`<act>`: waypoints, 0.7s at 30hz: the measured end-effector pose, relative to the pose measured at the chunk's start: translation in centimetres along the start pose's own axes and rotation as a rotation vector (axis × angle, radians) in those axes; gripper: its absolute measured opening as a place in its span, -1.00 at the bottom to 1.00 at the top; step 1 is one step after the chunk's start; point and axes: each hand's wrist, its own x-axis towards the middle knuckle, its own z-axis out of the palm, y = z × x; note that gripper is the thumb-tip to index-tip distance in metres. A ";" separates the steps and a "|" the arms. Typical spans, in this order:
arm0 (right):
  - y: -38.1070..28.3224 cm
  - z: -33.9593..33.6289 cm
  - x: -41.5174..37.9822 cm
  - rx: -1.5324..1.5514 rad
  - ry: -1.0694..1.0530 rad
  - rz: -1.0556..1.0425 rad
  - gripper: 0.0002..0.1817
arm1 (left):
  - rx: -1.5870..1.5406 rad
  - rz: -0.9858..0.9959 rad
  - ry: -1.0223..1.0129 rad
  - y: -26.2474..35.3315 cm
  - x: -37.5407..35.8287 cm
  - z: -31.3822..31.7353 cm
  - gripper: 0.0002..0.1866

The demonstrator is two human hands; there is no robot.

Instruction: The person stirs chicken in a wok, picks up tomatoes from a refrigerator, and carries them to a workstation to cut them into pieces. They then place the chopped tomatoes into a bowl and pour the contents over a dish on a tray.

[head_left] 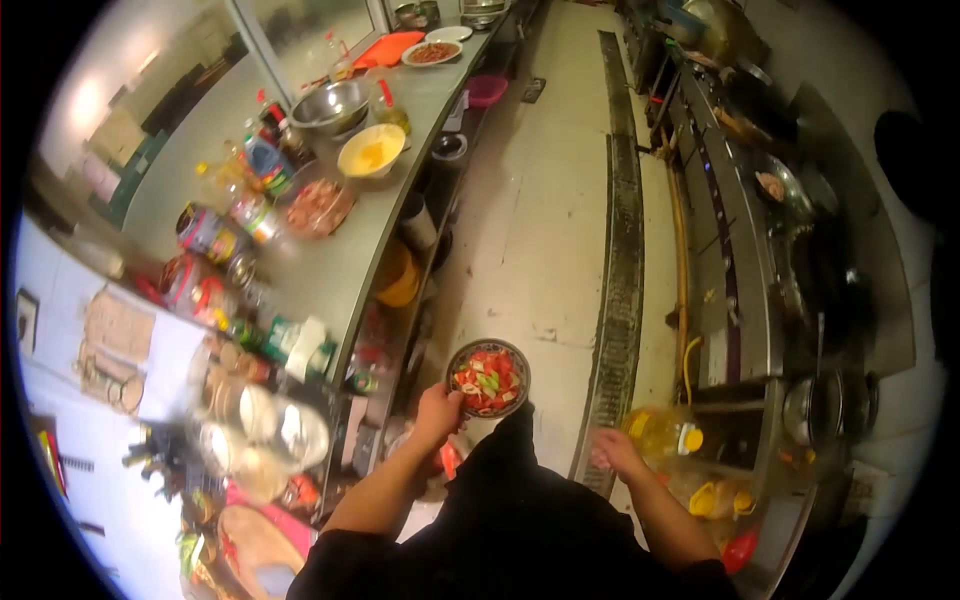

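Observation:
My left hand (440,412) grips the rim of a bowl (526,372) in front of my body, above the floor. Chopped red pieces (487,378), with some green and pale bits among them, fill the bowl. Low on the right side hangs my right hand (618,452), slightly blurred, its fingers loosely apart with nothing seen in them. Nearest to it is a bottle of yellow oil (655,430) with a yellow cap, which the hand does not appear to hold.
Along the left runs a metal counter (345,270) with a bowl of yellow liquid (372,150), a steel bowl (330,107), a container of raw meat (320,207) and several bottles. A stove line (740,290) with woks borders the right. Between them, the floor (545,200) has a drain grate (622,230).

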 end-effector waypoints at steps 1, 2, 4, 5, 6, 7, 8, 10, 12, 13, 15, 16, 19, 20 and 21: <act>0.2 -2.7 2.3 0.006 0.033 0.014 -0.74 | 0.042 0.037 0.002 0.9 3.5 0.8 -0.74; 0.2 -5.6 4.3 0.012 0.066 0.026 -0.75 | 0.083 0.077 0.006 2.7 6.9 1.3 -0.74; 0.0 -10.7 6.1 0.128 0.298 0.030 -0.78 | 0.127 0.121 -0.006 9.7 11.5 1.8 -0.75; -0.4 -13.3 7.0 -0.081 0.335 0.120 -0.81 | 0.036 0.056 -0.011 12.2 14.6 2.3 -0.75; 0.1 -16.1 7.8 -0.287 0.366 0.210 -0.82 | -0.050 -0.009 -0.014 14.7 17.6 2.6 -0.76; 5.6 -20.4 10.2 -0.275 0.350 0.169 -0.81 | -0.060 -0.009 -0.023 17.3 20.7 2.7 -0.77; 10.2 -24.3 12.3 -0.262 0.334 0.128 -0.79 | -0.056 -0.009 -0.015 19.3 24.2 3.0 -0.77; 0.2 -20.9 9.7 0.212 0.613 0.359 -0.76 | -0.138 0.039 0.054 22.7 31.3 3.4 -0.76; -6.3 -19.5 11.0 0.413 0.399 0.264 -0.74 | -0.255 0.052 0.125 27.6 37.6 3.3 -0.77; -8.6 -19.9 12.9 0.600 0.190 0.168 -0.72 | -0.218 0.247 0.156 28.9 41.4 3.0 -0.78; -13.3 -20.8 18.1 0.466 0.139 0.174 -0.74 | -0.581 0.020 0.175 31.4 49.3 2.8 -0.78; -14.9 -21.7 21.5 0.354 0.153 0.191 -0.75 | -0.688 0.024 0.183 33.0 52.4 2.1 -0.78; -21.6 -26.1 32.3 0.023 0.149 0.199 -0.79 | -0.751 -0.055 0.394 39.2 59.2 0.5 -0.78; -24.4 -27.9 36.0 -0.082 0.141 0.172 -0.80 | -0.828 -0.071 0.469 40.4 62.1 0.0 -0.77; -27.0 -30.0 39.8 -0.217 0.123 0.108 -0.81 | -0.838 -0.072 0.482 42.2 64.4 -0.9 -0.78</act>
